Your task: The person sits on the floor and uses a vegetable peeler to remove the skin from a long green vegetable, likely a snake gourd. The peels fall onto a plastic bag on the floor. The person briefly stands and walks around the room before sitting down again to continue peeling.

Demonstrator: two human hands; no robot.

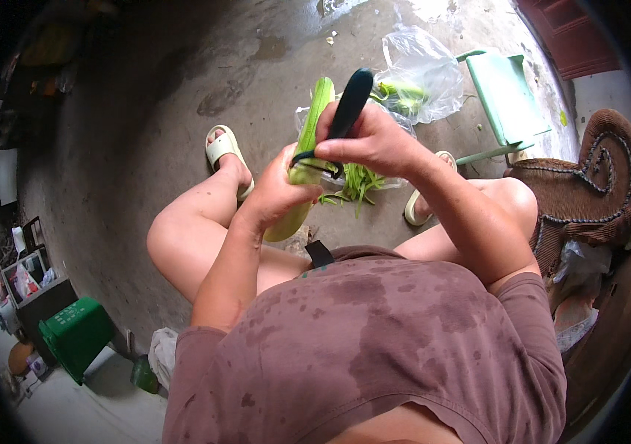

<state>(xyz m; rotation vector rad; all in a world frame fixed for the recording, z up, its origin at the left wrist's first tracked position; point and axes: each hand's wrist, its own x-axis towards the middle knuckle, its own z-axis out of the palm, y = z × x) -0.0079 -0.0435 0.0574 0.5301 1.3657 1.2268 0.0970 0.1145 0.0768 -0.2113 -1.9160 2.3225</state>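
Note:
My left hand grips a long, pale green gourd around its middle. The gourd slants between my knees, its far end darker green and its near end paler. In my right hand is the dark handle of a vegetable peeler, whose head lies across the gourd close to my left thumb. Beneath my hands, a pile of green peel strips rests on a thin plastic sheet on the floor. Beyond my right hand, a clear plastic bag holds more green vegetables.
A pale green plastic stool lies tipped at the right, beside a brown corduroy armchair. At the lower left are a green bin and a white cloth or bag. My slippered feet stand apart on the concrete floor.

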